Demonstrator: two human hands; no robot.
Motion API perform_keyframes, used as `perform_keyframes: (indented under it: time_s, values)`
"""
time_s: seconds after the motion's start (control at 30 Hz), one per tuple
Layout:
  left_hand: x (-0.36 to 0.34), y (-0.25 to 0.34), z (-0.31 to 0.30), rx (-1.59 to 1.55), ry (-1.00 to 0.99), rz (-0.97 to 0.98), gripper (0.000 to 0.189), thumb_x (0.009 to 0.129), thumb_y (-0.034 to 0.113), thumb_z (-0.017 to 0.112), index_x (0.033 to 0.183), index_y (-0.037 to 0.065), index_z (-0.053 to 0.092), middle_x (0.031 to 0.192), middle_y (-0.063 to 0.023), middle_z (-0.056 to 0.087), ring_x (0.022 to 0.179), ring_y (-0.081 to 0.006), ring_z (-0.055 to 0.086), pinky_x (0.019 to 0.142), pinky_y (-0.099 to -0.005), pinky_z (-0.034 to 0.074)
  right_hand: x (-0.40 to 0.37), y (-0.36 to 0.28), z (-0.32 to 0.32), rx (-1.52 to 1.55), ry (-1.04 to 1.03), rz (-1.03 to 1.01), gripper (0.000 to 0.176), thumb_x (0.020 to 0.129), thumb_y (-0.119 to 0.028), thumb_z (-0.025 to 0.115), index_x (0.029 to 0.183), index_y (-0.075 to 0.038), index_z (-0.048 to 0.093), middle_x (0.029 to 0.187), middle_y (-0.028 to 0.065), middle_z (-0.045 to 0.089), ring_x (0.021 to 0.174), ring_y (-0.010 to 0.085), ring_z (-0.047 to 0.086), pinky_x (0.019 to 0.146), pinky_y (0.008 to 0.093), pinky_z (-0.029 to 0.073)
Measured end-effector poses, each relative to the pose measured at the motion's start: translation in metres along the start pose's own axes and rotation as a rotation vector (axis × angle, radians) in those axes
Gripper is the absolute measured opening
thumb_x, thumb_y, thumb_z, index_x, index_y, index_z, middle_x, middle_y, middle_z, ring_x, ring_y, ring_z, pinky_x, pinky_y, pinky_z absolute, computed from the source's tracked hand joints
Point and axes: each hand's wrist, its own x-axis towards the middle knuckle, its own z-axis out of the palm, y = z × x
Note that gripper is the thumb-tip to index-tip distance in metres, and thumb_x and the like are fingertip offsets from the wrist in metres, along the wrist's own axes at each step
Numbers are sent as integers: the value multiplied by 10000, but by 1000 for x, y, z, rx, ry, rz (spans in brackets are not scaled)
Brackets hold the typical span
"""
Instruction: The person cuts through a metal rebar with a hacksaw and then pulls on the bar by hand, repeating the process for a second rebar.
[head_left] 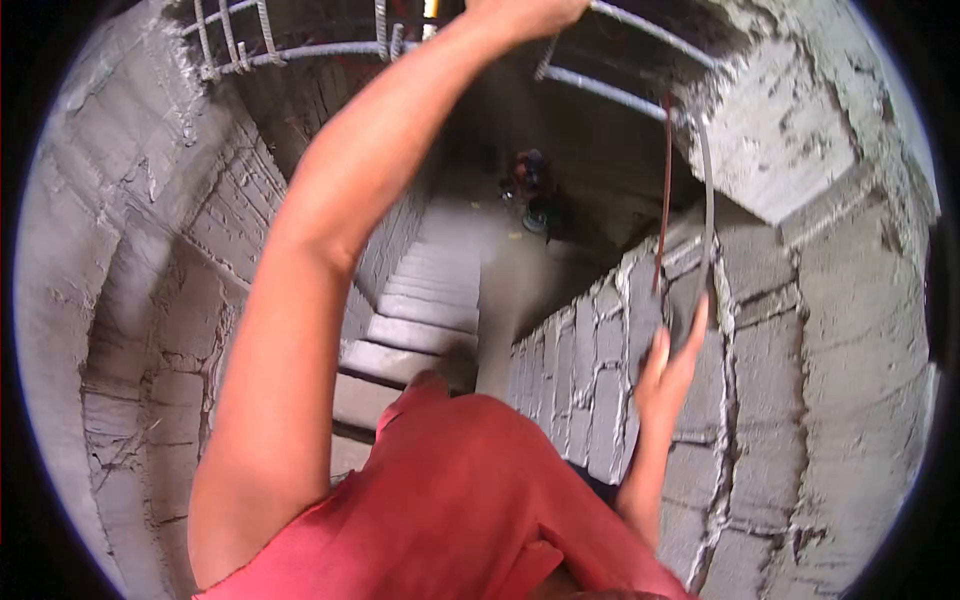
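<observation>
My left hand [530, 12] reaches up to the top edge of the view, closed on a ribbed steel rebar [655, 28] that spans the opening; its fingers are partly cut off. Lower on the right, my right hand [668, 375] is raised against the block wall, thumb and forefinger stretched apart. Its forefinger tip is right at the lower part of a grey cable [707, 190]. A thin reddish-brown cable [666, 190] hangs beside it, its lower end above my thumb.
Concrete stairs [420, 310] descend steeply below me to a floor, where a person [530, 172] is beside a dark bucket [537, 215]. Rough block walls [765, 370] flank both sides. More rebar [320, 50] crosses overhead at left, and a broken concrete edge [775, 140] juts out at right.
</observation>
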Motion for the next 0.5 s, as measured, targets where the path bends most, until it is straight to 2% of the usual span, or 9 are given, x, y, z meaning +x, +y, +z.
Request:
perform_keyframes:
  time_s: [0.03, 0.1, 0.17, 0.2, 0.23, 0.3, 0.37, 0.47, 0.5]
  values:
    - [1, -1, 1, -4, -2, -36, 488, 950, 398, 495, 714, 62, 759, 726, -216, 717, 679, -409, 721, 656, -529, 568, -22, 14, -7, -4, -34, 83, 620, 1015, -61, 463, 1591, 42, 258, 1542, 335, 426, 1441, 380, 459, 1174, 421, 350]
    - [0, 0, 6, -32, 27, -5, 481, 946, 397, 497, 724, 64, 764, 738, -212, 724, 676, -411, 720, 660, -535, 568, 2, 19, -2, -7, -33, 27, 620, 1023, -55, 476, 1598, 18, 257, 1556, 315, 420, 1449, 393, 445, 1175, 420, 350]
    - [0, 0, 6, -4, 75, 2, 479, 943, 394, 500, 719, 65, 766, 725, -208, 721, 665, -411, 717, 649, -542, 564, 65, -11, 16, -37, 54, -227, 610, 1036, -56, 481, 1602, -3, 260, 1563, 290, 426, 1459, 403, 428, 1180, 416, 344]
    - [0, -6, 14, 1, 116, 77, 474, 936, 394, 507, 718, 63, 767, 732, -210, 721, 667, -414, 718, 651, -543, 564, 83, -22, 20, 13, 64, -233, 608, 1036, -62, 486, 1605, -23, 273, 1576, 282, 412, 1472, 388, 407, 1194, 420, 320]
    - [0, -5, 4, -49, 18, 51, 470, 934, 401, 508, 739, 64, 772, 750, -212, 724, 674, -423, 717, 665, -537, 569, 89, -28, 23, 66, 76, -240, 608, 1036, -68, 491, 1607, -42, 287, 1588, 274, 399, 1486, 373, 387, 1207, 423, 295]
    - [0, -3, -3, -95, -44, 2, 467, 935, 406, 506, 757, 70, 777, 770, -214, 728, 696, -433, 718, 689, -534, 572, 56, -22, 13, 51, 73, -224, 603, 1037, -67, 478, 1607, -29, 282, 1583, 277, 405, 1472, 358, 411, 1196, 426, 312]
    - [-1, -1, -3, -58, 20, 2, 466, 938, 406, 500, 767, 77, 782, 779, -216, 730, 730, -431, 725, 709, -539, 570, 6, -3, -2, 3, 24, -139, 601, 1042, -53, 473, 1599, 10, 256, 1542, 299, 445, 1450, 398, 441, 1182, 432, 343]
    - [-2, 3, 0, -43, -15, -60, 471, 937, 404, 498, 778, 68, 787, 786, -231, 729, 752, -427, 730, 732, -539, 573, 5, 8, 0, 71, -29, -28, 602, 1038, -51, 474, 1596, 20, 258, 1539, 308, 440, 1445, 388, 447, 1180, 440, 346]
    - [1, 4, 0, -25, -10, -74, 473, 937, 402, 498, 777, 63, 787, 787, -237, 728, 751, -428, 731, 736, -539, 575, 39, 1, 13, -2, 45, -176, 602, 1036, -44, 480, 1596, 12, 266, 1549, 295, 438, 1452, 396, 437, 1181, 431, 343]
